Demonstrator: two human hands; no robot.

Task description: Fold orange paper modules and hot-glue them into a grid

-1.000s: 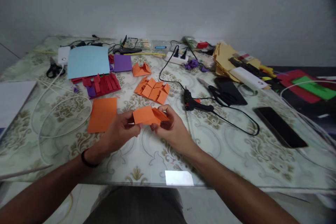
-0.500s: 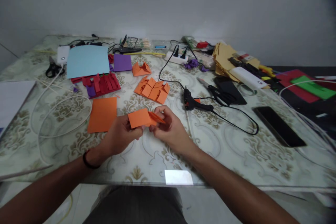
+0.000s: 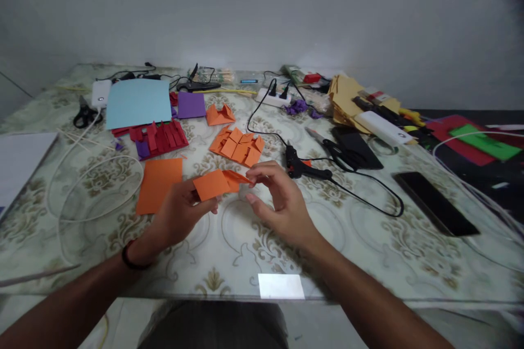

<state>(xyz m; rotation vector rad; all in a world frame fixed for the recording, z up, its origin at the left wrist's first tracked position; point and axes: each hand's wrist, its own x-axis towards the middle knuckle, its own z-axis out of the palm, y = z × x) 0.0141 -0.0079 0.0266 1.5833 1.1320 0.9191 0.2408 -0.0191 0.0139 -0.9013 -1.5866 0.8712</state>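
My left hand (image 3: 184,210) pinches a folded piece of orange paper (image 3: 212,184) between thumb and fingers, above the table. Its right end has a raised fold. My right hand (image 3: 282,196) is open, thumb and fingers apart, with the fingertips close to that fold; whether they touch it I cannot tell. Flat orange sheets (image 3: 159,180) lie just left of my left hand, partly hidden by it. Beyond my hands are a folded orange paper piece with several flaps (image 3: 237,145) and a smaller folded orange piece (image 3: 220,115).
On the right lie a black glue gun (image 3: 305,166), scissors (image 3: 341,154) and a phone (image 3: 436,203). At the left are red folded papers (image 3: 164,138), a light blue sheet (image 3: 138,102), purple paper (image 3: 191,105) and a white cable (image 3: 61,196). A power strip (image 3: 273,97) stands behind.
My right hand has opened, its thumb moving away from the orange paper. The left hand still holds the paper, slightly farther left. The view has tilted a little upward.
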